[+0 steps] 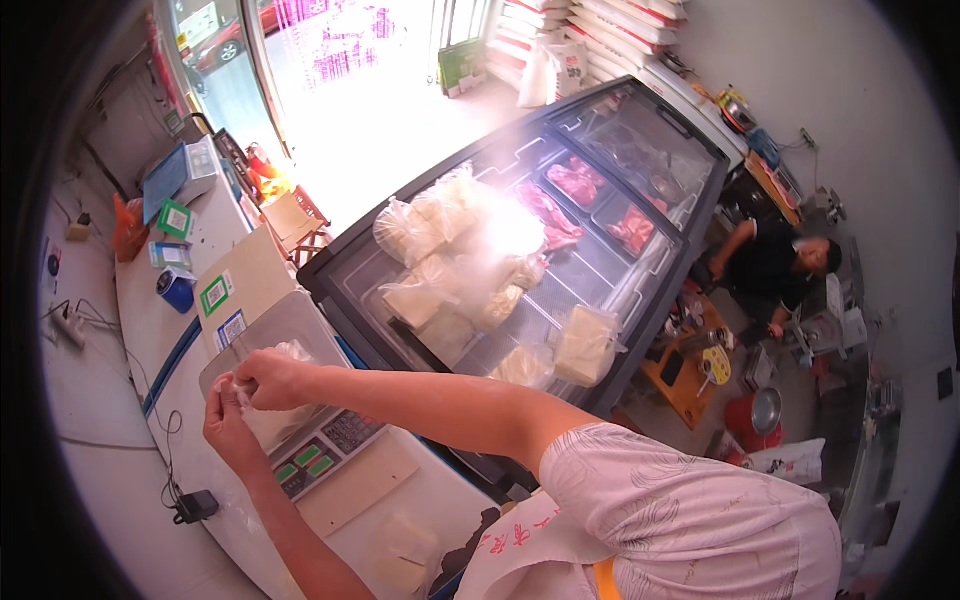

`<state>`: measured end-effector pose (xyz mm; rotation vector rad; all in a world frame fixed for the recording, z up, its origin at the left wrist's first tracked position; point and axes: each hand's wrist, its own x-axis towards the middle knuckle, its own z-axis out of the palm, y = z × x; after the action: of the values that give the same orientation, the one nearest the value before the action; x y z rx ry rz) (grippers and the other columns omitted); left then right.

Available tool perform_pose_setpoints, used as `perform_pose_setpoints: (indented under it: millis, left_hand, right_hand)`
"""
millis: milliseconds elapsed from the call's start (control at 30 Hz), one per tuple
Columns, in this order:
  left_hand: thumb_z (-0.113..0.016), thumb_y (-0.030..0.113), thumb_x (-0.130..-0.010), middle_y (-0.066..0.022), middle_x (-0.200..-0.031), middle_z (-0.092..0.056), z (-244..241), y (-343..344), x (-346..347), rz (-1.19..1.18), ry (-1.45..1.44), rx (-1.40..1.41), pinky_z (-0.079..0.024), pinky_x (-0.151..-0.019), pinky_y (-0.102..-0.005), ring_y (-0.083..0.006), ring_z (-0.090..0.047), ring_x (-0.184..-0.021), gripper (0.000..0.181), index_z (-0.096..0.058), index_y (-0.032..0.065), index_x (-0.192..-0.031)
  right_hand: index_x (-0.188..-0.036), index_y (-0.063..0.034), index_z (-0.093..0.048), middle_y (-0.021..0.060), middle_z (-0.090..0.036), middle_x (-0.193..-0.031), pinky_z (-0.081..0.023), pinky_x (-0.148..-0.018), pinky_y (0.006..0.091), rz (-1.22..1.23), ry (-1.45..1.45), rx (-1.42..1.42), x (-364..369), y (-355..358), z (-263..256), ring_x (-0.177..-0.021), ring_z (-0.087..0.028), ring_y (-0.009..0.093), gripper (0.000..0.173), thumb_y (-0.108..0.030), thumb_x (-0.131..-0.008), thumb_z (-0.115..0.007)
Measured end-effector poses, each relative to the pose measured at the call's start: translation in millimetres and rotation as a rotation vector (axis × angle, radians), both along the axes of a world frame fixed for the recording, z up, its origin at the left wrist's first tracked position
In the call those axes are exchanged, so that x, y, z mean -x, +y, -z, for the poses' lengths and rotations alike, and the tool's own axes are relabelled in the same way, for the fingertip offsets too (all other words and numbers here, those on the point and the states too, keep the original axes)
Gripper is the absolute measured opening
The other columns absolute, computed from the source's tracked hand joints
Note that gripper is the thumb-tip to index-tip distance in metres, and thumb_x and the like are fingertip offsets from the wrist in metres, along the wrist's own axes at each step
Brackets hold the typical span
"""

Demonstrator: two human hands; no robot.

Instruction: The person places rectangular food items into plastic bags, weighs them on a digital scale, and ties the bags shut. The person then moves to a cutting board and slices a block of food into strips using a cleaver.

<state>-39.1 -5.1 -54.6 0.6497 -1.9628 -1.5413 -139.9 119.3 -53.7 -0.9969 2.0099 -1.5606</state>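
Observation:
A clear plastic bag with pale contents [279, 427] rests on the metal pan of a digital scale [324, 450]. My right hand [271, 379] pinches the gathered neck of the bag. Close beside it, my left hand [231, 420] also has its fingers closed on the bag's neck. Part of the bag is hidden by my hands and forearm. Below the scale, another clear bag with pale flat pieces [405, 555] lies on the white counter.
A chest display freezer [540, 139] stands beside the counter, with bagged pale stacks [589, 346] and trays of meat [631, 229]. A black power adapter [196, 507] and cable lie at left. A blue cup [175, 291] stands beyond the scale. Another person [765, 259] sits at far right.

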Motion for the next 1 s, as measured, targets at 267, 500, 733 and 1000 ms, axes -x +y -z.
perform_pose_setpoints:
  millis: [267,500,733,1000]
  left_hand:
    - [-0.062,0.027,-0.109,-0.0029,-0.106,-0.073,12,-20,5,0.056,-0.100,-0.009,-0.054,-0.086,-0.0267,-0.0111,-0.066,-0.100,0.032,-0.074,0.0000,-0.122]
    - [-0.064,0.026,-0.107,-0.0084,-0.110,-0.080,58,-114,-13,-0.117,-0.321,0.467,-0.056,-0.087,-0.0279,-0.0160,-0.074,-0.099,0.031,-0.079,0.0034,-0.121]
    - [-0.059,0.019,-0.106,-0.0136,-0.140,-0.067,68,-97,-23,0.181,-0.295,0.956,-0.043,-0.111,-0.0406,-0.0311,-0.062,-0.127,0.041,-0.060,0.0018,-0.144]
    - [-0.062,0.014,-0.102,-0.0118,-0.106,-0.068,39,-31,-15,0.447,-0.190,1.235,-0.039,-0.104,-0.0482,-0.0331,-0.062,-0.106,0.017,-0.070,0.0052,-0.113]
  right_hand:
    - [-0.081,-0.0087,-0.081,0.0124,-0.075,-0.092,-0.051,-0.086,0.0452,0.314,0.106,0.254,-11,-4,5,-0.096,-0.067,0.032,0.011,-0.019,-0.077,-0.082]
    - [-0.086,-0.0130,-0.085,0.0041,-0.076,-0.089,-0.044,-0.095,0.0422,-0.018,0.636,-0.307,-17,31,45,-0.109,-0.059,0.027,0.021,-0.032,-0.085,-0.078]
    - [-0.096,-0.0110,-0.083,0.0117,-0.077,-0.097,-0.054,-0.093,0.0442,0.098,0.327,-0.109,-22,38,55,-0.105,-0.069,0.034,0.021,-0.028,-0.086,-0.074]
    - [-0.095,-0.0086,-0.078,0.0143,-0.074,-0.101,-0.053,-0.095,0.0460,0.241,0.224,-0.008,-55,85,51,-0.106,-0.068,0.037,0.017,-0.021,-0.092,-0.068]
